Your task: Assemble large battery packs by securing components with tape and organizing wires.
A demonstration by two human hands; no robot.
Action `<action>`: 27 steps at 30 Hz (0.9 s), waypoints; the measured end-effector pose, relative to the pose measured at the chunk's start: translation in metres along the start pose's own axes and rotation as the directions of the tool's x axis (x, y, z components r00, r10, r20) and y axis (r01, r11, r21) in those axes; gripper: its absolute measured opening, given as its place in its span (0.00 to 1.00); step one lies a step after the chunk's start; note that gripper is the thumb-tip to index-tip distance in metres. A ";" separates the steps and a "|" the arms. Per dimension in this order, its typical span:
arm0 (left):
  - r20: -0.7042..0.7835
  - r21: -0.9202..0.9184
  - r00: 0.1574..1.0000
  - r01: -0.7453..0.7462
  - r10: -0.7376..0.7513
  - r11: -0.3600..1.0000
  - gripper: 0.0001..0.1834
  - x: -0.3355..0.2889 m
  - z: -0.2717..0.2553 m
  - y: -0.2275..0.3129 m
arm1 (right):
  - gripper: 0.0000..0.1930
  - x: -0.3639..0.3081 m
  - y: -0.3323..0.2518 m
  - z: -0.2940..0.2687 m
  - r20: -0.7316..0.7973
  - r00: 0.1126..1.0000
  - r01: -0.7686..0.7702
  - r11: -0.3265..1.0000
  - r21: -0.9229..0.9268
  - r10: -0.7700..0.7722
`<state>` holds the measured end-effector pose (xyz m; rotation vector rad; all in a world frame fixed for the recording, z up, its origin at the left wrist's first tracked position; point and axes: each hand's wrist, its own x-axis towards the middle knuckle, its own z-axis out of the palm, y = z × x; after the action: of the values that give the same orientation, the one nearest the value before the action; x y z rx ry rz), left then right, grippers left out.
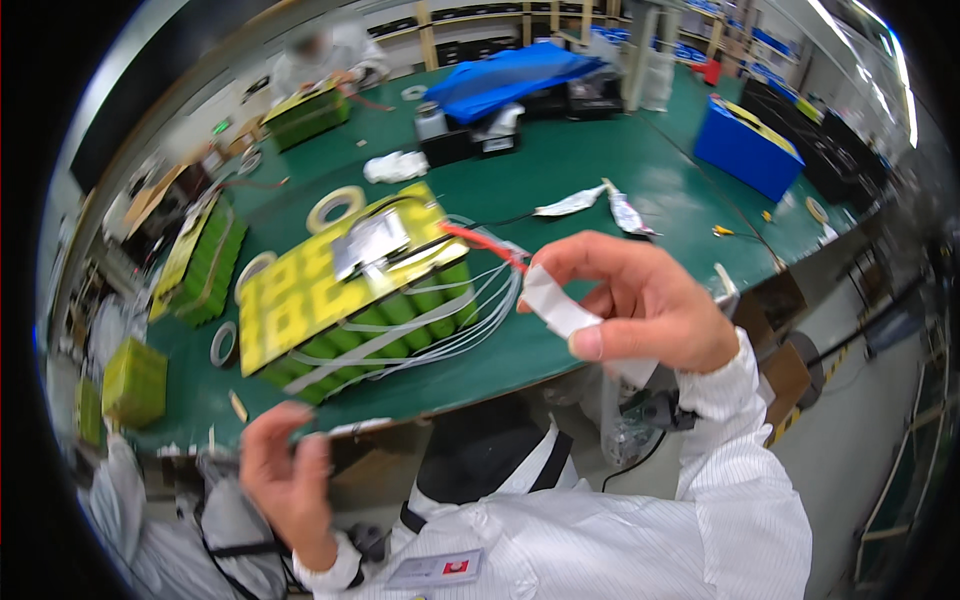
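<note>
My right hand (650, 305) pinches a short white strip (555, 303) between thumb and fingers, raised over the table's front edge. Just left of it stands a battery pack (390, 325) of green cells with a yellow top. Thin white wires (490, 310) loop off its right side, and a red cable (485, 240) runs from the top toward my right hand. A silvery patch (372, 243) lies on the yellow top. Low at the pack's near left corner, my left hand (290, 470) is blurred, its fingers apart and nothing visible in them.
Tape rolls (336, 208) lie behind and left of the pack on the green table (560, 165). More green packs (205, 260) stand at left. A blue box (748, 148) sits far right, near black cases. Across the table a person (330, 60) works at another pack.
</note>
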<state>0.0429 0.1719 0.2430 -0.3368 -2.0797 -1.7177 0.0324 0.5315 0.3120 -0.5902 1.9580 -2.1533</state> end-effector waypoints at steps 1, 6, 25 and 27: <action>0.156 -0.027 0.987 -0.045 0.049 0.999 0.20 0.005 0.019 0.007 | 0.28 0.001 -0.001 0.017 -0.004 0.999 -0.034 0.998 0.058 0.034; 0.496 -0.092 0.858 -0.100 0.133 0.991 0.56 -0.002 0.055 0.004 | 0.25 0.025 0.030 0.080 -0.112 0.991 0.076 0.997 -0.025 -0.079; -0.201 0.057 0.978 0.069 -0.057 0.996 0.25 0.038 -0.063 -0.102 | 0.31 0.046 -0.020 0.007 -0.531 0.685 0.571 0.820 -0.035 -0.499; -0.151 0.048 0.986 0.085 -0.077 0.995 0.27 0.053 -0.057 -0.102 | 0.30 0.060 -0.034 -0.027 -0.622 0.628 0.527 0.844 -0.101 -0.467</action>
<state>-0.0391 0.0911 0.1868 -0.1048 -2.0522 -1.6740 -0.0281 0.5377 0.3543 -0.4699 2.1547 -3.1134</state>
